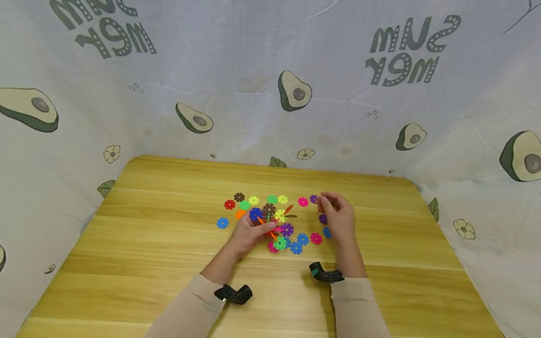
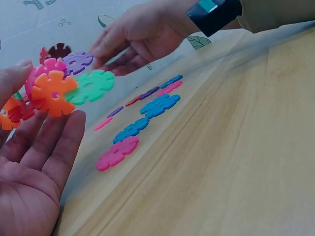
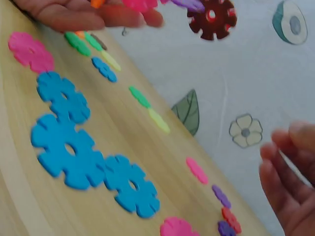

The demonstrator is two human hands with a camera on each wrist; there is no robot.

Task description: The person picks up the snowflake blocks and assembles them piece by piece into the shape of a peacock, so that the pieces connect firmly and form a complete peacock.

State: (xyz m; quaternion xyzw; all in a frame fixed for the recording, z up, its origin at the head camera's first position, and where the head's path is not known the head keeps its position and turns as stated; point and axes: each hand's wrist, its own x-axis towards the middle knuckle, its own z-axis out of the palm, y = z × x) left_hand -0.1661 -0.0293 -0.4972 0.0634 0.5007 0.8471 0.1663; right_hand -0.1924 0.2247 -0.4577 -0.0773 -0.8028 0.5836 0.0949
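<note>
My left hand (image 1: 249,234) holds a cluster of interlocking flower-shaped plastic discs above the table, thumb on top and fingers beneath. In the left wrist view an orange disc (image 2: 53,93), a green disc (image 2: 93,87) and a purple disc (image 2: 78,63) stand out from the cluster. A brown disc (image 3: 212,18) juts from it in the right wrist view. My right hand (image 1: 340,218) is raised at the right of the loose discs, fingers loosely bent and thumb near the index finger. No disc shows in its grasp in the right wrist view.
Loose discs lie around the hands on the wooden table (image 1: 148,244). Three blue discs (image 3: 69,150) overlap near the front, with a pink disc (image 1: 316,238) to their right. Red (image 1: 229,204) and light-blue (image 1: 222,223) ones lie left. A patterned cloth (image 1: 249,131) hangs behind.
</note>
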